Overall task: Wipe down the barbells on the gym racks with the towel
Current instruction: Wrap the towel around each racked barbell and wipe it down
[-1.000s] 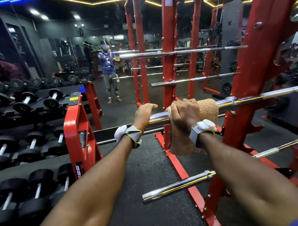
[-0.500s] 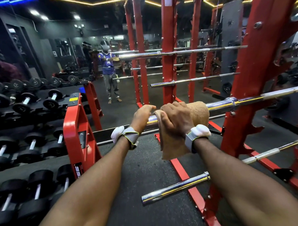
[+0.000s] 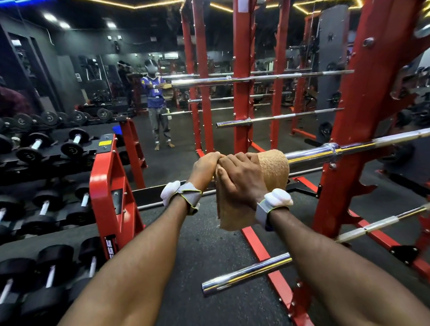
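Note:
A chrome barbell point(image 3: 313, 154) lies across the red rack point(image 3: 355, 162) at chest height, its sleeve pointing left toward me. A tan towel point(image 3: 273, 165) is wrapped over the sleeve and hangs below it. My right hand point(image 3: 241, 179) grips the towel around the bar. My left hand point(image 3: 205, 168) curls round the sleeve's end, right against the right hand, hiding the tip. A second barbell point(image 3: 247, 274) sits lower on the same rack, its chrome sleeve sticking out near my right forearm.
A red-framed dumbbell rack point(image 3: 107, 191) with several black dumbbells fills the left. A wall mirror ahead reflects a person point(image 3: 157, 104) and more racked bars point(image 3: 255, 78). Dark rubber floor point(image 3: 207, 255) lies between the racks.
My right hand has slid the towel left along the sleeve, closing the gap until it meets my left hand at the bar's end. The left hand has stayed on the bar.

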Motion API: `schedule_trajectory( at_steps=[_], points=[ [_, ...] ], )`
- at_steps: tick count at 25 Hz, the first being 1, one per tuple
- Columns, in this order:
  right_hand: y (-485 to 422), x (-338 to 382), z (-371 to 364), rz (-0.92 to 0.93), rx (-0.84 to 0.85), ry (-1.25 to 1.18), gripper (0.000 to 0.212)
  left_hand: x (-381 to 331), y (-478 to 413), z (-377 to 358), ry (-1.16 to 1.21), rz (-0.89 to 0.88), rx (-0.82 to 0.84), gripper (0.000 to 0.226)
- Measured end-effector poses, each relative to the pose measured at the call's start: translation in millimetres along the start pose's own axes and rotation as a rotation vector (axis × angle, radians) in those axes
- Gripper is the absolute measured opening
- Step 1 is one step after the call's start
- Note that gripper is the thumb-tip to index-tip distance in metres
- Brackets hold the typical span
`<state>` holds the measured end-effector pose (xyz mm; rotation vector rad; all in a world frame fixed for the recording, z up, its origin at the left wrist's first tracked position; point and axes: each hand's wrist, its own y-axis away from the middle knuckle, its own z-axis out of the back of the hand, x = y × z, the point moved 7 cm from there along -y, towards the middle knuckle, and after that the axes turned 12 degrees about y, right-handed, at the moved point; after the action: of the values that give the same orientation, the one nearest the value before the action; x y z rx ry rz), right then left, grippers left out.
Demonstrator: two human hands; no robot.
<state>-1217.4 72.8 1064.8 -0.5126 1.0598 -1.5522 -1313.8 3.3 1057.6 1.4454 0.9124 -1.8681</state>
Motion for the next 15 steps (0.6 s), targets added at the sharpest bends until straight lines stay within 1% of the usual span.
schedule_trajectory(
  at_steps=[1, 2, 4, 7, 11, 13, 15],
  points=[
    [1, -11, -2, 0.049, 0.024, -0.002, 0.034, -2, 0, 0, -0.027, -0.016, 0.009, 0.039],
    [1, -25, -4, 0.057, 0.057, -0.001, 0.037, -3, 1, -1, -0.07, -0.037, 0.028, 0.038],
    [1, -54, -8, -0.014, 0.115, 0.007, 0.04, -5, 2, -3, -0.141, -0.082, 0.044, 0.041],
    [1, -72, -12, -0.125, 0.149, 0.038, 0.04, 0, 1, 1, -0.09, -0.08, -0.009, 0.043],
    [2, -58, -9, -0.29, 0.17, 0.106, 0.035, -5, 2, -1, -0.164, -0.146, -0.025, 0.039],
    [3, -39, -9, -0.315, 0.192, 0.113, 0.033, -6, 0, -2, -0.15, -0.155, -0.008, 0.032],
    [2, -22, -8, -0.305, 0.198, 0.07, 0.035, -5, 0, -1, -0.139, -0.142, 0.007, 0.027]
  ],
)
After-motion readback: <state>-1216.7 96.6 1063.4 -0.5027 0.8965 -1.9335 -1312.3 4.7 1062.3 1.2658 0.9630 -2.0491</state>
